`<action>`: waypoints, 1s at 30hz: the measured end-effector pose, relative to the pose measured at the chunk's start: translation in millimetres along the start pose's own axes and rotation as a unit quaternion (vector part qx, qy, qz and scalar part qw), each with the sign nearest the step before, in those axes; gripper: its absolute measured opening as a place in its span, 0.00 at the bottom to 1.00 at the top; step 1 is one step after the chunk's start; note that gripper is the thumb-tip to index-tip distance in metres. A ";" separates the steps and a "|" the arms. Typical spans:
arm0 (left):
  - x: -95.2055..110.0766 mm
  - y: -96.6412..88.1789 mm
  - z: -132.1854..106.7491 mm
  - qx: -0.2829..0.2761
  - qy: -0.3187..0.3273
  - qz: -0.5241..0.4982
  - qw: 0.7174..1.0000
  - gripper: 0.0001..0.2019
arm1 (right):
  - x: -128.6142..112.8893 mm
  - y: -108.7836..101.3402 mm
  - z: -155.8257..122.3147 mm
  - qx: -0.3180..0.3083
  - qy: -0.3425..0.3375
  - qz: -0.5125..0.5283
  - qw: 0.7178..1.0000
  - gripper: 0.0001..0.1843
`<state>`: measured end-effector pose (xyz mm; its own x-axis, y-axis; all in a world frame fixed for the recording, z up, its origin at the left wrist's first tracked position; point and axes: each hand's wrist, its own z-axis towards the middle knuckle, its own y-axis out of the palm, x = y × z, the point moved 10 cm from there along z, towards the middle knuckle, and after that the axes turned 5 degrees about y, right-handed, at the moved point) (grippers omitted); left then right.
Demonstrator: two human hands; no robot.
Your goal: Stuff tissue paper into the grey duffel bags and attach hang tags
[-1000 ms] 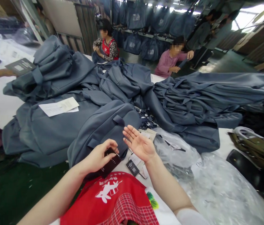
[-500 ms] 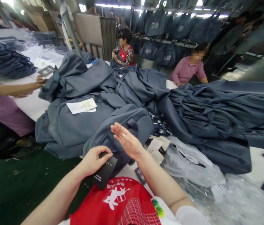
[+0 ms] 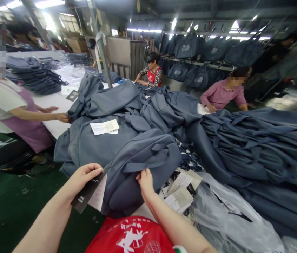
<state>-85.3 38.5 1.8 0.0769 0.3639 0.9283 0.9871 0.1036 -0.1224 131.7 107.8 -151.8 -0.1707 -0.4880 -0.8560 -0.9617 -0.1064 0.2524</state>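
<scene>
Left hand [image 3: 85, 174]: grip pinching black tag [image 3: 88, 195], long axis slanting, left of strap [image 3: 134, 167]. Right hand [image 3: 145, 181] nearer strap; grip narrow, hold unclear.

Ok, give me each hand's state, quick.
Left hand: closed, holding a black tag.
Right hand: curled at a strap; whether it grips cannot be told.

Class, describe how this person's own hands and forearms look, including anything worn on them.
The left hand and right hand are ungloved; both forearms are bare, with no sleeve, watch or bracelet showing. Between them is a red apron with white print.
</scene>
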 end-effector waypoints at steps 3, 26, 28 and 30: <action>11.0 11.0 16.0 -0.026 0.021 0.022 0.999 0.19 | -52.3 1.5 10.7 -0.032 -0.046 0.094 0.994 0.25; 23.0 107.9 51.4 -0.090 0.143 0.622 0.764 0.08 | -123.7 71.6 -0.4 -0.194 -0.345 -0.669 0.629 0.11; 17.7 110.0 52.7 -0.077 0.145 0.610 0.775 0.09 | -118.4 68.0 4.0 -0.196 -0.325 -0.634 0.674 0.13; 13.8 104.3 55.6 -0.057 0.146 0.589 0.792 0.11 | -114.8 60.2 13.9 -0.195 -0.281 -0.555 0.758 0.16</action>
<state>11.0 105.8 -17.7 0.9679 -0.0865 0.2362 0.2099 -0.2393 -0.9480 90.4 169.5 -44.6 0.5287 0.5243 -0.6675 -0.4614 -0.4825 -0.7445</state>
